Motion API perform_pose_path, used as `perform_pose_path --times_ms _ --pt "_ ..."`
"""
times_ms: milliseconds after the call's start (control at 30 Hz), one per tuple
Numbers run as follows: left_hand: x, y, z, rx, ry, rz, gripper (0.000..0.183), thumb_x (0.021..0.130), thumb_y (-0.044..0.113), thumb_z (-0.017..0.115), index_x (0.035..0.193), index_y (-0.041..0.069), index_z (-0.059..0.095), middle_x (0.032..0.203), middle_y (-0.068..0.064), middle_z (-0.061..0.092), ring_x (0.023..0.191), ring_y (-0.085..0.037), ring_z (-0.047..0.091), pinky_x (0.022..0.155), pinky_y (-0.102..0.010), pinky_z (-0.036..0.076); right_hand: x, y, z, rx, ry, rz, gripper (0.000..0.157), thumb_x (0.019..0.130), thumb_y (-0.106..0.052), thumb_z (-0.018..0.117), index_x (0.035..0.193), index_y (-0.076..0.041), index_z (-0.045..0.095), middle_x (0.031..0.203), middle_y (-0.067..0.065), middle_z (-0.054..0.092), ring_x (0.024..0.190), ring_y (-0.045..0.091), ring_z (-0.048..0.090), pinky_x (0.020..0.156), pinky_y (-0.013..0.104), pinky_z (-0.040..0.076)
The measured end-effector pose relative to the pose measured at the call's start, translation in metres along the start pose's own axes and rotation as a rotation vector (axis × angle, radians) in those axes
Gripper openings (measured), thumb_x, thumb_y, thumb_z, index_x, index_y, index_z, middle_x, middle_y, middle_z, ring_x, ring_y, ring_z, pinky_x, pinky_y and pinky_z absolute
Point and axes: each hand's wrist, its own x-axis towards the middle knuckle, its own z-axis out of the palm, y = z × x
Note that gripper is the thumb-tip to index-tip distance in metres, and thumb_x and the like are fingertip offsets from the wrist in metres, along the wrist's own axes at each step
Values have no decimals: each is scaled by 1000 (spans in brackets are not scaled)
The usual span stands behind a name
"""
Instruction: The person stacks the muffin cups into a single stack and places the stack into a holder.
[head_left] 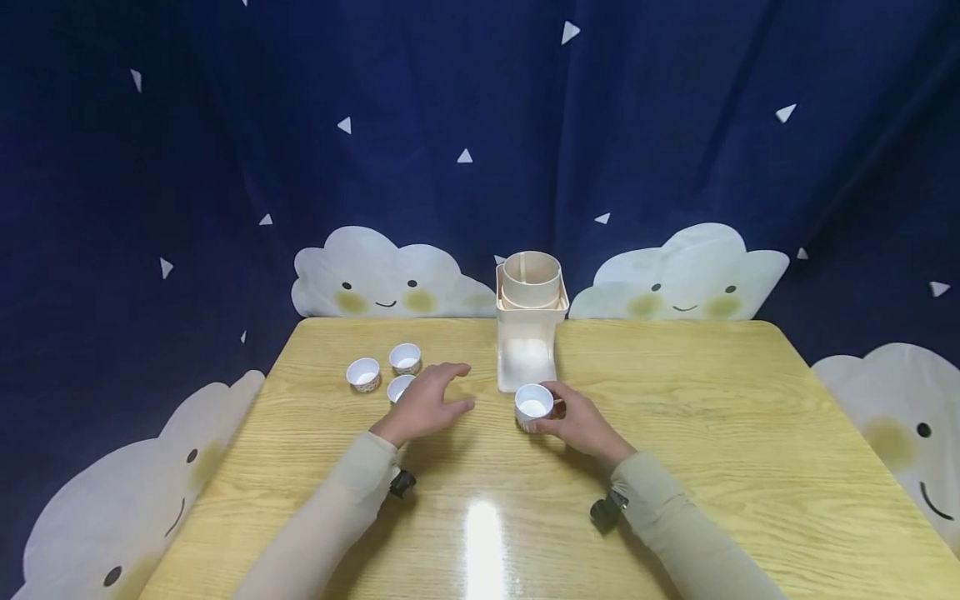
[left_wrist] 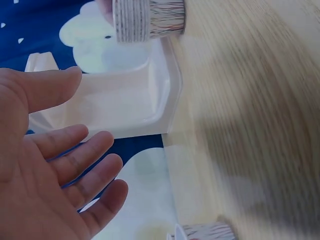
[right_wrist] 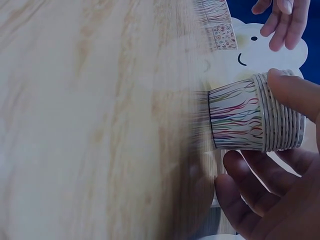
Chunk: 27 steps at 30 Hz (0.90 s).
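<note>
1. White, round paper-cup stack (right_wrist: 237, 117) w/ multicol. wavy lines & ridged rims; you're holding it approx. upright, just in front of a cream plastic stand (head_left: 528, 321). Base resting or lifted: can't tell.
2. Your R hand (head_left: 579, 423): gripping said stack from its R, thumb on near side, fingers curling round far side.
3. Your L hand (head_left: 426, 406): hovering btwn stand & cups, fingers & thumb spreading loosely apart, holding nothing.
4. Said stand: standing upright, w/ round cream tube (head_left: 531, 287) sitting up top.
5. White, round, pattern-sided cups (head_left: 364, 377), qty. 3: sitting grouped on L, nearest partly hiding behind L hand.
6. Light wood-grain table (head_left: 712, 433): bearing stand & cups.
7. Dark-blue fabric curtain (head_left: 465, 83) w/ white triangles & smiling clouds: hanging behind.
</note>
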Motion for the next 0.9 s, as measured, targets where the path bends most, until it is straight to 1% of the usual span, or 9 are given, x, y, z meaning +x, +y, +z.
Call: perform_pose_path --times_ms 167,300,433,533,700,800,867,900 --pt "-6 -1 -4 7 11 19 55 93 29 67 141 6 53 144 -12 57 140 -35 45 117 -51 35 0 0 0 -9 -2 -20 67 77 -17 84 135 -2 54 116 15 65 95 22 62 85 32 49" --pt "-10 -3 -8 1 14 16 55 93 29 67 142 7 52 144 -12 56 139 -34 46 116 -50 36 0 0 0 -11 -2 -31 68 78 -18 84 136 -2 51 118 15 65 101 24 64 90 37 50" --pt "-14 -7 -16 -13 56 15 54 93 27 67 141 6 53 142 -12 58 133 -33 52 112 -51 40 0 0 -1 -12 7 -37 67 78 -19 83 136 -6 53 118 13 66 101 25 64 90 39 50" --pt "-16 -12 -22 -18 93 11 54 93 27 67 140 5 53 140 -13 59 129 -33 55 109 -53 42 -1 0 -2 -21 20 -41 65 78 -18 83 136 -7 54 117 13 66 100 26 64 90 42 51" --pt "-21 -23 -32 -68 143 -4 52 93 23 67 139 3 54 138 -17 60 125 -36 58 105 -54 45 -2 0 -3 -29 21 -30 63 79 -19 83 135 -7 56 120 13 67 103 27 65 94 47 52" --pt "-24 -29 -39 -128 170 -29 50 93 21 67 138 4 54 139 -16 59 125 -37 58 101 -55 47 -1 0 -3 -27 17 -22 61 80 -19 82 134 -8 57 120 13 67 103 27 64 93 46 51" --pt "-27 -32 -43 -161 184 -58 49 93 22 67 138 6 54 140 -15 59 125 -36 57 99 -55 48 -1 -1 -3 -31 18 -22 61 80 -19 82 134 -7 57 118 12 67 102 26 64 92 45 51" --pt "-29 -33 -45 -161 194 -67 49 93 22 67 139 7 54 139 -15 59 125 -35 56 99 -54 48 -1 -1 -3 -31 19 -22 61 80 -18 82 134 -7 57 117 12 68 102 26 64 92 44 51"
